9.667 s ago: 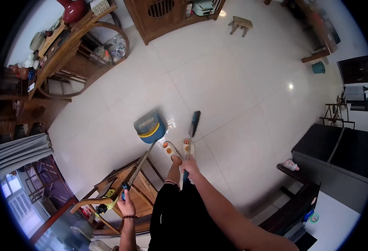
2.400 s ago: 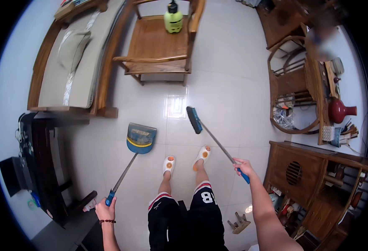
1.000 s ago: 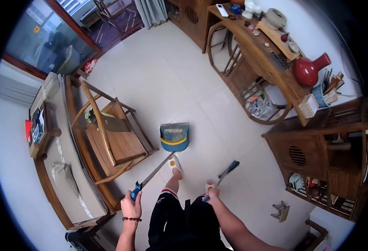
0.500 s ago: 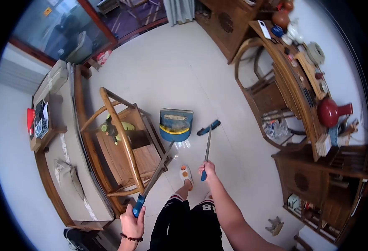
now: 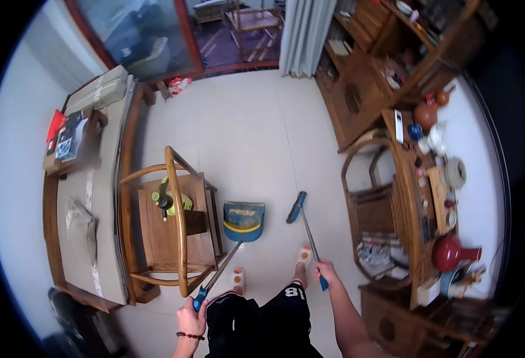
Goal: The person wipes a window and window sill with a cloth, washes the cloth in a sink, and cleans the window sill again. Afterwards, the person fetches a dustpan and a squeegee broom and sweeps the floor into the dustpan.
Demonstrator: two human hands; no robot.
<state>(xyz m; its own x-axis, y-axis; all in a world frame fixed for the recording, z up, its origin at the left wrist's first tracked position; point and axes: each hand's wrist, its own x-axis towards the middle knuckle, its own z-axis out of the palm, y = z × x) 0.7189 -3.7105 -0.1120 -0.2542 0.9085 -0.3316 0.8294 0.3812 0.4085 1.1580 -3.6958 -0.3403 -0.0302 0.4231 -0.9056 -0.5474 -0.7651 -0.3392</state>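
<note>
My left hand (image 5: 191,318) is closed around the blue grip of a long-handled dustpan (image 5: 244,216). The pan is blue with a yellow comb strip, and it lies on the floor beside a wooden armchair (image 5: 179,250). In my right hand (image 5: 327,271) is the blue-ended handle of a broom (image 5: 296,207). Its narrow dark-blue head is on or just above the tiles, right of the pan and apart from it. My slippered feet stand behind the two tools.
A green spray bottle (image 5: 173,203) stands on the armchair seat. Along the left wall runs a cushioned wooden bench (image 5: 104,209). To the right are another wooden chair (image 5: 370,209) and a desk (image 5: 414,209) with a red vase (image 5: 453,253). Ahead hangs a grey curtain (image 5: 304,39).
The view has shifted forward, with more of the far room showing. The broom head has turned and sits further from the pan. My right hand has moved right; both hands keep their grips.
</note>
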